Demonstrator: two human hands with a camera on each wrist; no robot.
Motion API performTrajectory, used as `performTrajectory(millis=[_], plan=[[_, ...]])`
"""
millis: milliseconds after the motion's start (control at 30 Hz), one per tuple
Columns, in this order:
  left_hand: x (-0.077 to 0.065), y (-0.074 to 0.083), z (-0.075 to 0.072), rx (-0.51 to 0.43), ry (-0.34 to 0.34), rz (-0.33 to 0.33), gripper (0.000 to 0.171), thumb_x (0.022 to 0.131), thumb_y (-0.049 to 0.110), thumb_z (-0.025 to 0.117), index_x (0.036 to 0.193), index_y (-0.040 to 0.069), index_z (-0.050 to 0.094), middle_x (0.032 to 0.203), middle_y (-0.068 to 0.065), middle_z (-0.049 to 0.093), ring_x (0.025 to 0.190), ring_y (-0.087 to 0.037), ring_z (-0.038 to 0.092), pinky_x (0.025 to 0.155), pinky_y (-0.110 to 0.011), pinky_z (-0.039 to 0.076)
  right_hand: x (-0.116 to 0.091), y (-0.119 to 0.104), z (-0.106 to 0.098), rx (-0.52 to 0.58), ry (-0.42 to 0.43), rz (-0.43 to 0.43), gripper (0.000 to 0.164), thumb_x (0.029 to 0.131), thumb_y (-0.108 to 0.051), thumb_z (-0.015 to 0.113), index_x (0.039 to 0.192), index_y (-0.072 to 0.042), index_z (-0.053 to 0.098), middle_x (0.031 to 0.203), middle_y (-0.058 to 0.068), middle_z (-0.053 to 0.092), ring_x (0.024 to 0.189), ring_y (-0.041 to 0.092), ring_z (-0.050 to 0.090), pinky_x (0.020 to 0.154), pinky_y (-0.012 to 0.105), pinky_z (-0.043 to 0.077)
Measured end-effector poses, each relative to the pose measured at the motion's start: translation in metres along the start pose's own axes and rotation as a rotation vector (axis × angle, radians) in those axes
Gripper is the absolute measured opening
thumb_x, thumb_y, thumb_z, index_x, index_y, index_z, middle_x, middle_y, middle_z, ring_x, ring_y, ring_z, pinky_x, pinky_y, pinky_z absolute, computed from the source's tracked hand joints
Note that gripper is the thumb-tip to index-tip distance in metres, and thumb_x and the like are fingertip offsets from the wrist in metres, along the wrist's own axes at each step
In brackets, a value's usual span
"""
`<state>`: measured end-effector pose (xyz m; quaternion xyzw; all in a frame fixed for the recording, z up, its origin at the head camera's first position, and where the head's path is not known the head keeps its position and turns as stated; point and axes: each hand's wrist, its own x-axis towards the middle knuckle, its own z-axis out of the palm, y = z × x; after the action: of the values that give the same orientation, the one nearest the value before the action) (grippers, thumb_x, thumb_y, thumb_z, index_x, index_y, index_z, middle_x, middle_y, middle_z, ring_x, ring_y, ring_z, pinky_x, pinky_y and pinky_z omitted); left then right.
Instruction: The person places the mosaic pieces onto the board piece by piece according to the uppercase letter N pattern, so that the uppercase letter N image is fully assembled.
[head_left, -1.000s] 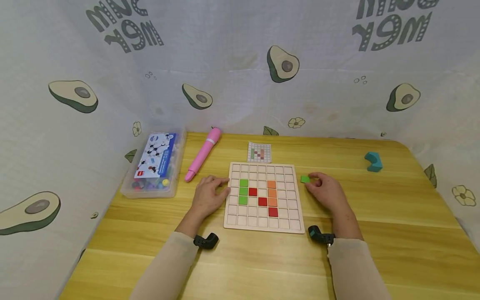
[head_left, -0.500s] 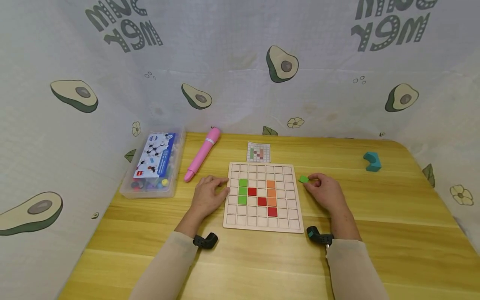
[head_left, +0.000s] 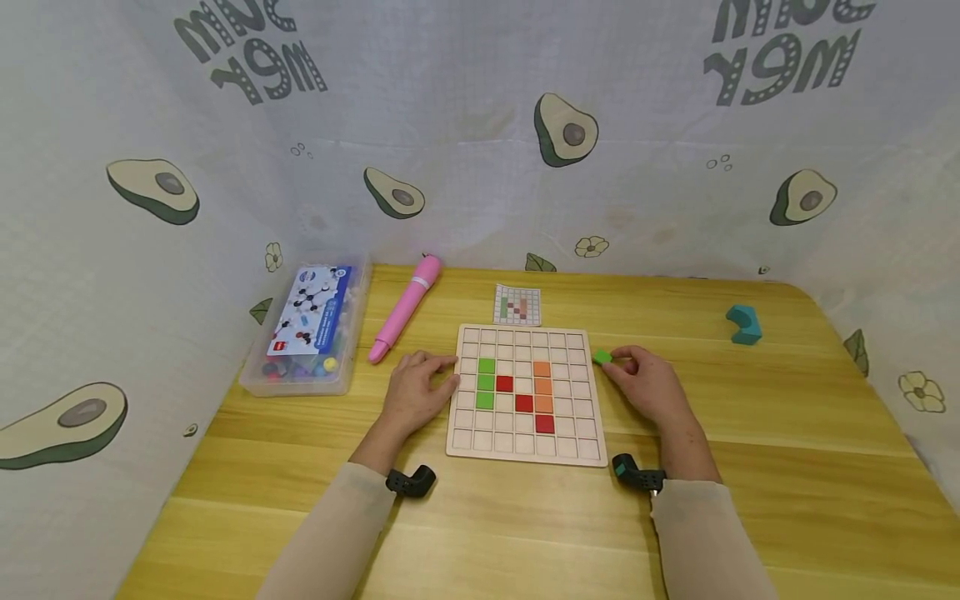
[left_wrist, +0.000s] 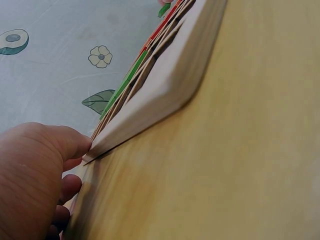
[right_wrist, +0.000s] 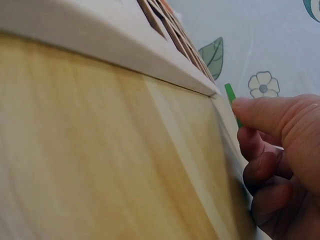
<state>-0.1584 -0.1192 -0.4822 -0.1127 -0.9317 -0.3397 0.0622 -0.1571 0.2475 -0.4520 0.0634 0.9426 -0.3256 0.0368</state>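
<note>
A square wooden grid board [head_left: 504,444] lies in the middle of the table in the head view. Green tiles [head_left: 486,382] form a column at its left, orange tiles [head_left: 543,386] one at its right, and red tiles [head_left: 523,403] run diagonally between. My left hand [head_left: 415,392] rests at the board's left edge, thumb and index fingertips touching the side. Just off the right edge, my right hand [head_left: 649,382] pinches a loose green square tile [head_left: 602,357] between thumb and finger. The right wrist view shows this tile [right_wrist: 229,93] edge-on, raised near the board's corner.
A small printed grid card [head_left: 517,305] lies behind the board. To the left are a pink pen-shaped object [head_left: 407,308] and a clear plastic box [head_left: 300,379] of coloured pieces. A teal arch block [head_left: 746,324] sits at the right rear.
My right hand has shifted slightly left, bringing the pinched green tile closer to the board's right edge. The tile has turned a little. My left hand has stayed in place.
</note>
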Motion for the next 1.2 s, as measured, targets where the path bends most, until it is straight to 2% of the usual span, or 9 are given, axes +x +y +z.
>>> performTrajectory(millis=[233,500,967,1200], plan=[[0.000,-0.001,0.000,-0.008,0.002,0.005,0.036,0.095,0.033,0.070,0.128,0.019,0.072,0.109,-0.003,0.069,0.101,-0.024,0.055,0.091,-0.042,0.043,-0.001,-0.003,0.001,0.017,-0.027,-0.019,0.043,0.102,-0.036,0.062,0.132,-0.005,0.061,0.096,0.010,0.062,0.081,0.023,0.054,0.070,0.031,0.042],[0.001,-0.003,0.001,-0.002,-0.012,-0.009,0.036,0.096,0.034,0.068,0.129,0.021,0.072,0.110,-0.002,0.068,0.100,-0.023,0.054,0.092,-0.040,0.042,-0.003,-0.017,0.005,0.018,-0.051,-0.072,0.039,0.100,-0.031,0.065,0.131,-0.007,0.063,0.095,0.010,0.061,0.083,0.023,0.052,0.069,0.031,0.041],[0.002,-0.004,0.003,-0.006,-0.012,-0.002,0.036,0.097,0.034,0.068,0.129,0.021,0.072,0.111,-0.003,0.069,0.103,-0.024,0.056,0.095,-0.042,0.043,-0.009,-0.044,0.019,0.047,-0.164,-0.106,0.033,0.097,-0.029,0.071,0.123,-0.011,0.065,0.093,0.007,0.062,0.079,0.022,0.054,0.066,0.029,0.045],[0.002,-0.005,0.003,0.005,-0.014,-0.005,0.036,0.097,0.035,0.068,0.130,0.021,0.072,0.112,-0.002,0.068,0.104,-0.023,0.056,0.095,-0.041,0.043,-0.013,-0.057,0.030,0.038,-0.200,-0.177,0.029,0.094,-0.029,0.075,0.116,-0.011,0.068,0.087,0.005,0.062,0.075,0.018,0.054,0.062,0.027,0.044]])
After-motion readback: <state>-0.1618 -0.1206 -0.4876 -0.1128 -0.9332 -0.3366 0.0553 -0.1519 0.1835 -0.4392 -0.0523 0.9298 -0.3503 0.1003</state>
